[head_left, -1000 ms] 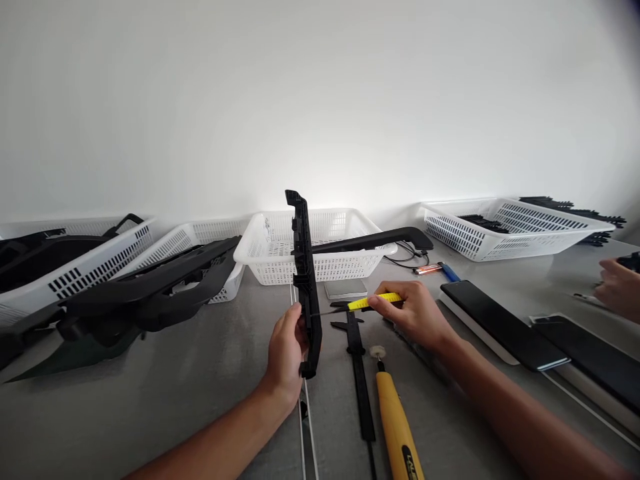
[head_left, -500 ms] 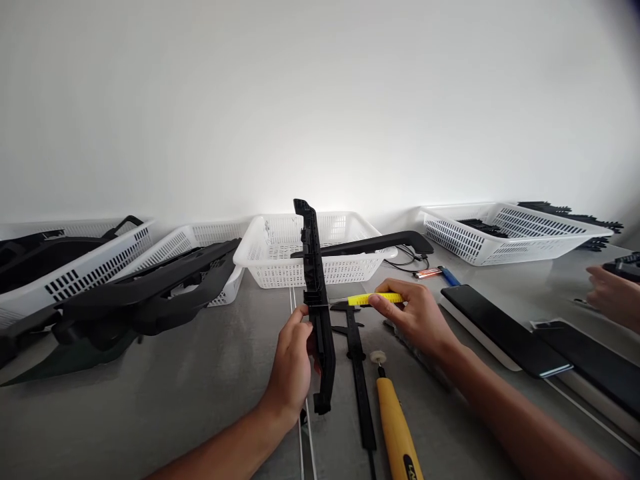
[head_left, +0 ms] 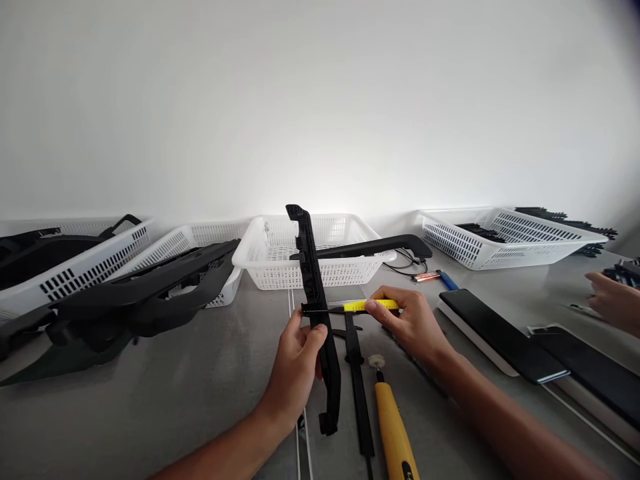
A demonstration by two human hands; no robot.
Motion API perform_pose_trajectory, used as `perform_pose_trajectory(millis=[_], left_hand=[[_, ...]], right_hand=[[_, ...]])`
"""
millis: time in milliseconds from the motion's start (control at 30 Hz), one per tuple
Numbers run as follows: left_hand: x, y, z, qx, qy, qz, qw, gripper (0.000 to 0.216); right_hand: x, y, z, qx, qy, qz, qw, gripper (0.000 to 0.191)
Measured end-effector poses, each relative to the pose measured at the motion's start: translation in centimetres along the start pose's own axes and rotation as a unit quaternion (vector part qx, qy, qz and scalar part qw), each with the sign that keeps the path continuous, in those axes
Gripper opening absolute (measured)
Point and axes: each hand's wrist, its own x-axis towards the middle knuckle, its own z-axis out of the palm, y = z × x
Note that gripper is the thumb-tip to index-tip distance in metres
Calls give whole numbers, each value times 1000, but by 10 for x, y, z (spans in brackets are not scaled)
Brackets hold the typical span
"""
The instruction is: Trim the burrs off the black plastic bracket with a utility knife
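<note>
My left hand [head_left: 295, 357] grips a long black plastic trim piece [head_left: 313, 270] with hooked ends, holding it nearly upright above the table. In my right hand [head_left: 407, 320] is a yellow utility knife [head_left: 356, 306], pinched between thumb and fingers. Its thin blade lies across the trim piece just above my left thumb; whether it cuts into the plastic I cannot tell. Below the knife, a black caliper [head_left: 356, 373] lies on the table. Beside the caliper rests a yellow rotary tool [head_left: 393, 420] with a pale round tip.
A white basket [head_left: 270, 273] stands behind my hands, a black handle-like part [head_left: 375, 247] across it. More black parts [head_left: 145, 287] fill baskets at left. Rightward are a phone [head_left: 500, 333], a blue-handled tool [head_left: 447, 280], another basket [head_left: 480, 250] and another person's hand [head_left: 613, 303].
The trim piece has tilted, its top leaning further left and its lower end swinging right. My left thumb now presses across its face. The knife has shifted slightly left and down.
</note>
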Motion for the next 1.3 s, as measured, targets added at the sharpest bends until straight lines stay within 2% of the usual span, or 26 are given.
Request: perform_pose_trajectory(millis=[333, 600, 900, 1300], left_hand=[[-1, 3, 2, -15, 24, -12, 1000, 31], [-1, 3, 2, -21, 16, -12, 1000, 30], [-2, 4, 1, -26, 0, -26, 999, 28], [0, 2, 2, -18, 16, -29, 999, 44]], right_hand=[[0, 1, 1, -3, -12, 14, 1000, 63], [0, 2, 1, -2, 16, 13, 1000, 63], [-1, 4, 2, 20, -9, 28, 999, 62], [0, 3, 1, 10, -17, 15, 1000, 64]])
